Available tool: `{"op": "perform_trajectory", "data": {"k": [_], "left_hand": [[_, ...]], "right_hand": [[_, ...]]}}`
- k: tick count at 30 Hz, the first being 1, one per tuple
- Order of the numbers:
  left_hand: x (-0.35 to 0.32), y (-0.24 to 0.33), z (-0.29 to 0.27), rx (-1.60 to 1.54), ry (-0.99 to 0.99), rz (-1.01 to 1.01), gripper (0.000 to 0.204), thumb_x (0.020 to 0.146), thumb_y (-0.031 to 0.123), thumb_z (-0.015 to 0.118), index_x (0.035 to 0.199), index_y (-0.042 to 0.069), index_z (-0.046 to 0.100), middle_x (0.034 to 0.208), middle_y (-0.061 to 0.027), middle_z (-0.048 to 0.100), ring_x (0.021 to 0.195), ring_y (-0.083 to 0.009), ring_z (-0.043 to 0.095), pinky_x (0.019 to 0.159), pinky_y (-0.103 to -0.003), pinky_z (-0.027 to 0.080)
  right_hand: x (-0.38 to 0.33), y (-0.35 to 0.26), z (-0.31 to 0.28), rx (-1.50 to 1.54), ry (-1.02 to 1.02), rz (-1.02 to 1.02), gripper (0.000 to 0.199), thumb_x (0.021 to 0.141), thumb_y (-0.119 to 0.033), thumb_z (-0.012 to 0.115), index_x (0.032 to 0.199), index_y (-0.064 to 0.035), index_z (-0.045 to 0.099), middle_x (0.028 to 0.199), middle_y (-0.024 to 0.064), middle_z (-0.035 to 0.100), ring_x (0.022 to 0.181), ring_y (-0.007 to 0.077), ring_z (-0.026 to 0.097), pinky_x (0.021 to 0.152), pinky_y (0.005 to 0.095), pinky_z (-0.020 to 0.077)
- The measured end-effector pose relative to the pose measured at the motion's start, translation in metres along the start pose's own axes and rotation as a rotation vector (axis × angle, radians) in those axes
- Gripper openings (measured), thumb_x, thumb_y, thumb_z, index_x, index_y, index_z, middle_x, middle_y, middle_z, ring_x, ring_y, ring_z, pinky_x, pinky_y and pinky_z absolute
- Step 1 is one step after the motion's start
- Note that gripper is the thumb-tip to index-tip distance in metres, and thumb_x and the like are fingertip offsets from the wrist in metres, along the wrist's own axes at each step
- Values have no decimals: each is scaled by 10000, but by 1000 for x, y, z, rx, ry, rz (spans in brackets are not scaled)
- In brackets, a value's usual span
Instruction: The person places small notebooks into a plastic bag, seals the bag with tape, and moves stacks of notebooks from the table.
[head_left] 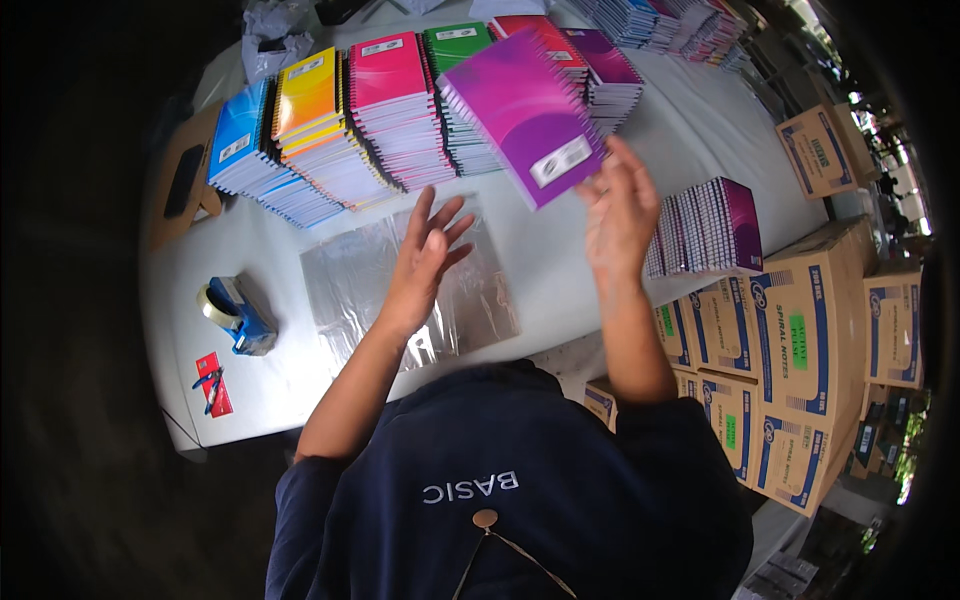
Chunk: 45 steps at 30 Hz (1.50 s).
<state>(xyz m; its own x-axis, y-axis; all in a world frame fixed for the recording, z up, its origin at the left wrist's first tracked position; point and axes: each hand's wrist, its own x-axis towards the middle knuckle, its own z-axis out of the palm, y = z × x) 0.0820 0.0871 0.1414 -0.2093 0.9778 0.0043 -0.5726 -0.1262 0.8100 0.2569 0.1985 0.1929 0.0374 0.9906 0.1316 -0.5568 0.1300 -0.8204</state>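
Observation:
A purple spiral notebook (pixel 525 110) is tilted in the air above the table, in front of the green and red stacks. My right hand (pixel 622 205) grips it by its near right corner, fingers wrapped at the edge. My left hand (pixel 428 255) hovers with its fingers apart and nothing in them. Beneath it lies a clear plastic sheet or bag (pixel 350 290), flat and shiny on the table. Behind stand stacks of spiral notebooks: blue (pixel 240 125), yellow (pixel 308 90), pink (pixel 388 70), green (pixel 460 40) and purple (pixel 605 60).
A blue tape dispenser (pixel 240 315) and a small cutter (pixel 212 390) on a red card sit at the table's left. Purple notebooks (pixel 705 230) stand in a row at the right edge. Cartons (pixel 790 340) are piled beyond it; more notebooks (pixel 670 30) lie far right.

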Motion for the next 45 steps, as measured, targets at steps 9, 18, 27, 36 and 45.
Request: {"op": "perform_trajectory", "data": {"k": [9, 18, 27, 36, 45], "left_hand": [[14, -59, 17, 492, 66, -100, 251, 873, 165, 652, 1036, 1, 553, 924, -76, 649, 791, -96, 592, 718, -256, 496], [-11, -38, -144, 1629, 445, 284, 400, 866, 97, 557, 1260, 76, 493, 1255, -197, 498, 1171, -374, 458, 984, -434, 365], [-57, -80, -186, 1997, 357, -33, 748, 828, 482, 518, 1453, 169, 250, 1513, -206, 110, 1395, -413, 70, 1095, -565, 74], [-49, -63, -149, 2013, 439, -179, 646, 921, 530, 343, 1448, 165, 258, 1507, -196, 151, 1401, -377, 77, 1113, -529, 43], [-44, -52, -143, 1908, 426, -92, 645, 899, 445, 463, 1425, 114, 288, 1488, -218, 178, 1389, -392, 109, 1097, -544, 60]], "right_hand": [[-72, 46, -67, 52, -259, 543, 329, 900, -181, 585, 1177, -18, 517, 1118, 98, 581, 972, 150, 587, 867, 267, 447], [-64, 82, -100, 242, -259, 849, 345, 916, -255, 552, 1173, -27, 526, 1084, 82, 615, 984, 200, 616, 866, 355, 500], [-103, 163, 19, 597, -595, 1265, 376, 913, -265, 555, 1226, -64, 501, 1150, 51, 586, 1059, 183, 553, 945, 383, 419], [-67, 158, -93, 318, -134, 1205, 344, 924, -273, 542, 1198, -65, 535, 1158, 70, 595, 1077, 209, 560, 932, 394, 447], [-73, 122, -92, 379, -280, 991, 356, 906, -197, 551, 1210, -15, 514, 1129, 104, 598, 1002, 199, 601, 862, 354, 499]]}}
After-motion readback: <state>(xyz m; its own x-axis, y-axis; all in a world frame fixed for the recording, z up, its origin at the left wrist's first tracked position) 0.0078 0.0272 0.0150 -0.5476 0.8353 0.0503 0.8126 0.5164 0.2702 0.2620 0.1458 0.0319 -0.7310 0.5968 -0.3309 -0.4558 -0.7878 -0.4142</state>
